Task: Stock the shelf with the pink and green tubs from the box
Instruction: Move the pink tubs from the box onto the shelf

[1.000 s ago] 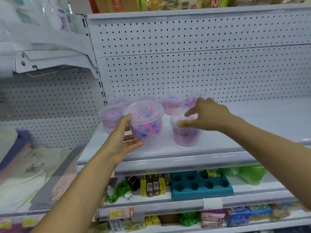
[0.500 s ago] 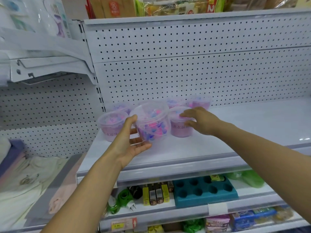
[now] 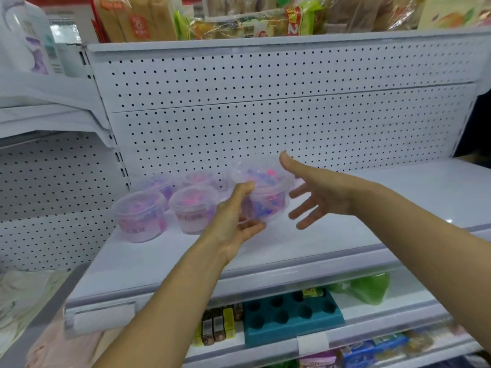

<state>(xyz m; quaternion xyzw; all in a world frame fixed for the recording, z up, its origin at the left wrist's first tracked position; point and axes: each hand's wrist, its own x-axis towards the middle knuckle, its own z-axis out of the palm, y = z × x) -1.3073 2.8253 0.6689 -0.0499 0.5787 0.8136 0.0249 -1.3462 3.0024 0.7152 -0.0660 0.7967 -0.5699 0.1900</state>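
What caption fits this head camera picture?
Left hand holds a clear tub above the white shelf; right hand open beside it.

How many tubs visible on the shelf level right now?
5: front-left tub and the next tub stand on the shelf; two back tubs sit behind them; one held tub is gripped by the left hand. More may hide behind the hands.

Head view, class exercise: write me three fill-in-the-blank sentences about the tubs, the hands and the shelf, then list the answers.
1. The left hand grips a clear ____ of coloured pieces.
2. The right hand beside it has its fingers ____.
3. Two front tubs stand on the white ____.

Missing words: tub; spread; shelf
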